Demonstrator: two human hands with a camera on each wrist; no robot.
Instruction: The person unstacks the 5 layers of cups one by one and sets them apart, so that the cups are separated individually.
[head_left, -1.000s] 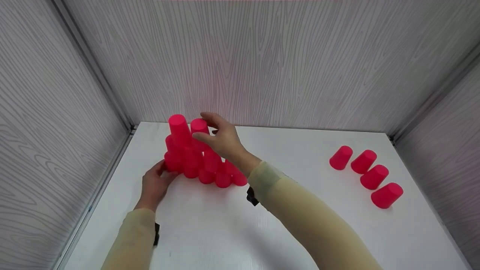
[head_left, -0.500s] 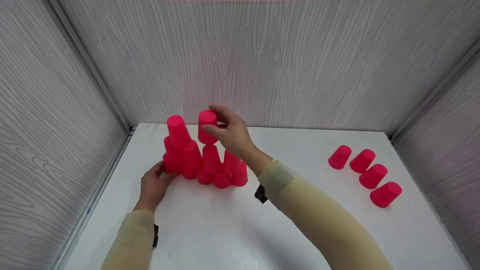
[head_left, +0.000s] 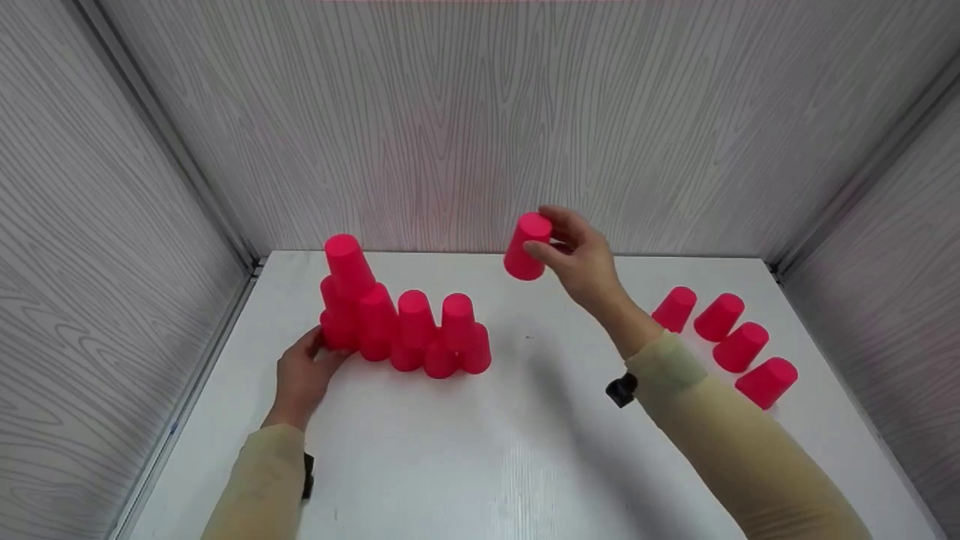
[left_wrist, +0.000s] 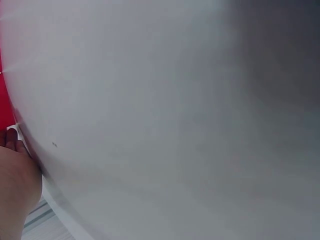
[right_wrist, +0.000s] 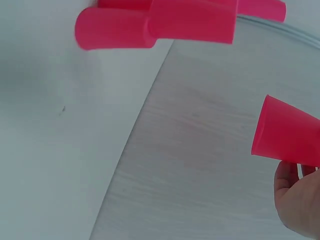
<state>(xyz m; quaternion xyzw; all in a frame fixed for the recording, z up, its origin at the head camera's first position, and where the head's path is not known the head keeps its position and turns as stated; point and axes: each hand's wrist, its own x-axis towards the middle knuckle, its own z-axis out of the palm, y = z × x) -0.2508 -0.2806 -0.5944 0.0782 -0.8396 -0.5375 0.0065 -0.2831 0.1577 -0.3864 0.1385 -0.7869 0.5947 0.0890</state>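
Note:
My right hand [head_left: 589, 262] pinches an upside-down red plastic cup [head_left: 525, 251] between thumb and fingers, raised over the back of the table. In the right wrist view, the same cup [right_wrist: 287, 132] shows its rim pointing left. On the left stands a stack of upside-down red cups: a bottom row, a second row [head_left: 415, 315] on it, and a single cup [head_left: 349, 262] on top at the left end. My left hand [head_left: 301, 379] has its thumb and fingers round the leftmost bottom cup [head_left: 337, 334]. In the left wrist view, that hand [left_wrist: 17, 177] shows only at the edge.
Several more upside-down red cups stand in a slanting line at the right, such as the front one [head_left: 766, 381]; my right forearm partly overlaps them. The white table [head_left: 450, 450] is enclosed by grey wood-grain panels [head_left: 480, 127] at the back and sides.
My right hand has lifted a cup off the second tier of the stack and carried it up and to the right. My left hand stays at the stack's left end.

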